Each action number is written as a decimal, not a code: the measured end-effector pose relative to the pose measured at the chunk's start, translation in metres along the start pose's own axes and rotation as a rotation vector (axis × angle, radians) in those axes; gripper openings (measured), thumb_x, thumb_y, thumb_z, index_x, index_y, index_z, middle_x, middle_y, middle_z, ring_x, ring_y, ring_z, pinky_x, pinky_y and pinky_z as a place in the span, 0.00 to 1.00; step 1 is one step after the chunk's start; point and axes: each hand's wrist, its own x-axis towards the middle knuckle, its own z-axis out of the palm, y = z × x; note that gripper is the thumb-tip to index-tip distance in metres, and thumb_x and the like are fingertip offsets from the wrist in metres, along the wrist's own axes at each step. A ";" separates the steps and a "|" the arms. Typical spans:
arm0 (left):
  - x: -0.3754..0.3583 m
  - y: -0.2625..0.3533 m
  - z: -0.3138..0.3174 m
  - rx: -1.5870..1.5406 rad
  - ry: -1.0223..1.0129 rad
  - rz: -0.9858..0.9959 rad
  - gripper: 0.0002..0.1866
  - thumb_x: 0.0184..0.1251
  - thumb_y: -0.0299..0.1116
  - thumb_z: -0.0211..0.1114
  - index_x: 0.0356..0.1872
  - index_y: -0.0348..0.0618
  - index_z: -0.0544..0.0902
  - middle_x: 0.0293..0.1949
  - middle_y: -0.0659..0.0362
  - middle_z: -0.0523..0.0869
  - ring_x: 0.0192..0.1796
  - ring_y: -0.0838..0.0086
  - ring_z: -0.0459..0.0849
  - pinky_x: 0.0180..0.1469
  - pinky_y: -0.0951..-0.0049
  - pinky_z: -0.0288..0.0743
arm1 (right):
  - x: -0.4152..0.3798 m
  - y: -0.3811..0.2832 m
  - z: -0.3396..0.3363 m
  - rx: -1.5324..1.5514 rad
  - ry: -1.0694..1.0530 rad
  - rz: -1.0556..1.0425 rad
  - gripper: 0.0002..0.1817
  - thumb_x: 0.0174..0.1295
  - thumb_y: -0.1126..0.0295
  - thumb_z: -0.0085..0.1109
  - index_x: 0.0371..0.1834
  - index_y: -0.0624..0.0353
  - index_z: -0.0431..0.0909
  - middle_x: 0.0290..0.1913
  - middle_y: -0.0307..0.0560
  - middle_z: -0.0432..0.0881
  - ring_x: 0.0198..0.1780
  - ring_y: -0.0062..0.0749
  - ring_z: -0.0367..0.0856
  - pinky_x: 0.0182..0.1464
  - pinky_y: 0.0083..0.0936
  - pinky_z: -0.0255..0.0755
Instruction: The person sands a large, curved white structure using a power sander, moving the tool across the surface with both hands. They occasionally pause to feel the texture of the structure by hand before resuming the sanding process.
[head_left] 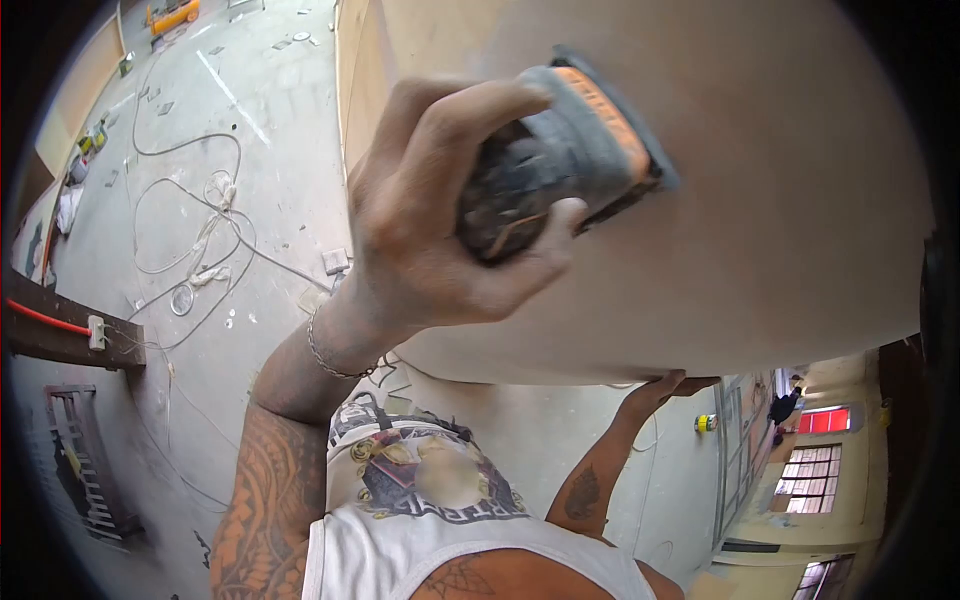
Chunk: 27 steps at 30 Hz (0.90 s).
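My left hand [430, 210] is wrapped around a black and orange power sander [590, 125]. Its fingers reach over the top of the body and the thumb lies along the near side. The sander's flat pad rests against a large, smooth beige-brown panel [760, 230], which looks curved through the lens. Some motion blur softens the hand and tool. At the panel's lower edge, my right hand [665, 388] touches the rim; most of its fingers are hidden, so its grip cannot be made out.
A tangled cable [235, 215] crosses the dusty grey floor [100, 240] at left, among scattered scraps. A dark beam [70, 325] carries a red cord. An orange machine [172, 15] stands far left. A yellow can [706, 423] sits beyond my right arm, near barred windows [808, 478].
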 end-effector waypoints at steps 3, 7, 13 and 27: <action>-0.029 -0.008 -0.003 0.031 0.003 -0.041 0.32 0.47 0.30 0.77 0.58 0.39 0.80 0.46 0.50 0.82 0.43 0.63 0.86 0.41 0.66 0.85 | -0.010 -0.050 0.016 -0.028 0.084 -0.037 0.58 0.72 0.23 0.28 0.85 0.59 0.21 0.86 0.61 0.24 0.87 0.51 0.30 0.84 0.50 0.41; -0.080 -0.012 -0.004 0.054 -0.025 -0.111 0.31 0.49 0.29 0.76 0.59 0.38 0.79 0.48 0.48 0.82 0.45 0.61 0.85 0.44 0.65 0.85 | -0.004 -0.023 0.007 0.018 0.022 0.008 0.59 0.72 0.23 0.28 0.85 0.61 0.21 0.86 0.63 0.24 0.86 0.52 0.29 0.84 0.51 0.39; -0.151 -0.012 -0.004 0.070 -0.084 -0.189 0.31 0.49 0.31 0.78 0.58 0.40 0.78 0.50 0.46 0.83 0.48 0.58 0.85 0.45 0.62 0.85 | -0.004 -0.014 0.001 0.143 -0.116 0.055 0.60 0.71 0.22 0.26 0.84 0.61 0.18 0.85 0.64 0.20 0.87 0.52 0.20 0.85 0.53 0.32; -0.082 -0.013 -0.007 0.048 -0.113 -0.132 0.30 0.60 0.36 0.74 0.62 0.38 0.75 0.52 0.41 0.81 0.54 0.54 0.84 0.56 0.59 0.82 | -0.004 0.018 0.000 0.185 -0.147 0.052 0.60 0.70 0.20 0.25 0.86 0.64 0.32 0.87 0.63 0.37 0.87 0.58 0.33 0.84 0.58 0.35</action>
